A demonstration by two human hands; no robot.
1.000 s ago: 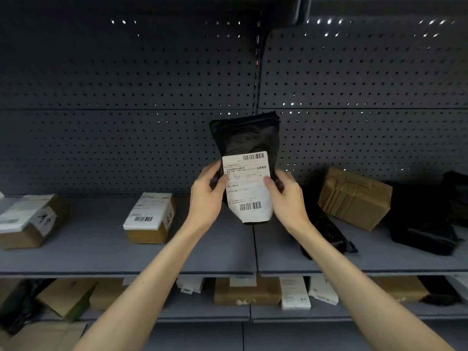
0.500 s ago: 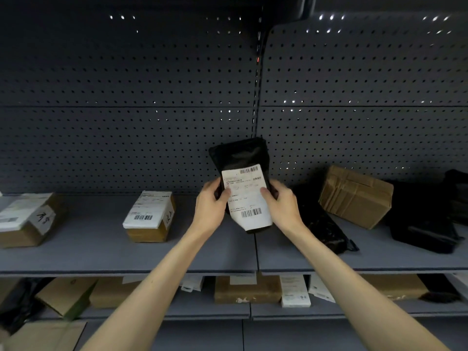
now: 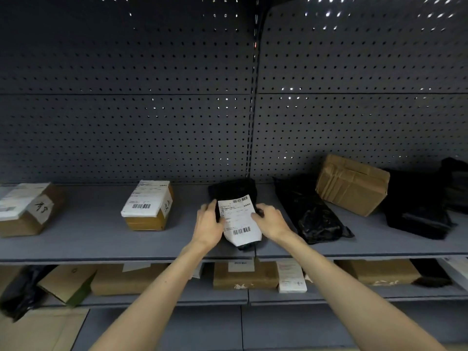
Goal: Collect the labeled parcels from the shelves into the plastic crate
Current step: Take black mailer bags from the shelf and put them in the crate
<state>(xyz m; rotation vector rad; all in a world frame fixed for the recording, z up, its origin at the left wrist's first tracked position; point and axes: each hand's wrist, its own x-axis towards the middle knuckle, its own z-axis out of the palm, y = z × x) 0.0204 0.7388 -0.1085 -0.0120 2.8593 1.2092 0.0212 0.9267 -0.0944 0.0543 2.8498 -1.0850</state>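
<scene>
While both hands hold it by its sides, the black parcel (image 3: pixel 235 189) sits low over the middle of the upper shelf (image 3: pixel 96 233), near the front edge, with its white label (image 3: pixel 239 220) facing up. I cannot tell whether its underside touches the shelf. The left hand (image 3: pixel 209 224) has its grip clamped on the parcel's left edge, thumb on the label, the other fingers partly hidden by the hand's back. The right hand (image 3: pixel 272 220) has its grip closed on the right edge, fingertips curled at the label's border. Apart from two barcodes, the print is too small to read.

To the left stands a labelled box (image 3: pixel 148 205); farther left, a second box (image 3: pixel 25 211) is cut off by the frame. Just right lies a crumpled black bag (image 3: pixel 312 220), with a tilted brown box (image 3: pixel 352 184) beside its far end. Dark bags (image 3: pixel 417 203) merge into shadow at the right edge. On the lower shelf (image 3: pixel 202 296), cartons (image 3: pixel 244 276) are half hidden by the shelf above and the forearms (image 3: pixel 162 287).
</scene>
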